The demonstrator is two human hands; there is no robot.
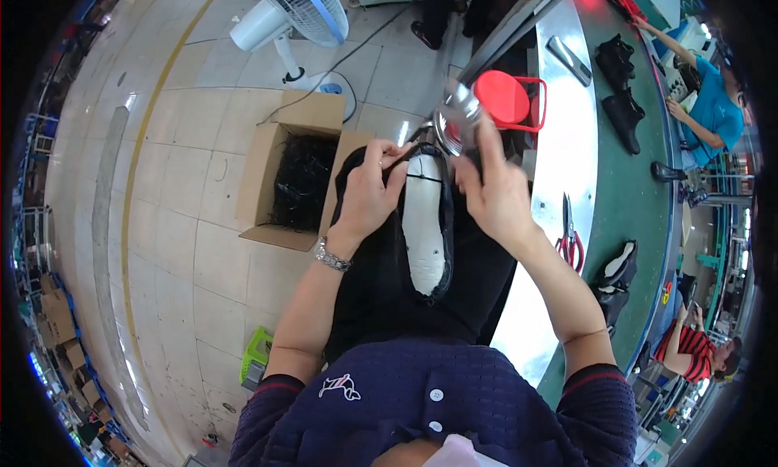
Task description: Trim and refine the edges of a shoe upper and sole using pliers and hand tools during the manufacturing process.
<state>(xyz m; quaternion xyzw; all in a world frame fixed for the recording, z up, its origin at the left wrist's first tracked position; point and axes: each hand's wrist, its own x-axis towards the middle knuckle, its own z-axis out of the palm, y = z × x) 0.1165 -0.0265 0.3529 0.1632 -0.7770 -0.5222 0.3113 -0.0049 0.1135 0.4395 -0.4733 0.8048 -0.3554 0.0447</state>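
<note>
Shoe (425,224) sole-up on lap, both hands pinching; brown box (285,171) left.

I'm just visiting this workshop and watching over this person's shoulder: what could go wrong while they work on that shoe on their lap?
1. The shoe upper rests only on the lap, sole side up; a strong tug by the left hand on the black edge could let it slide off.
2. The right hand works close beside the left fingers, so a slip might pinch them.
3. Red-handled scissors lie on the bench by the right elbow; a backward swing could knock them.
</note>
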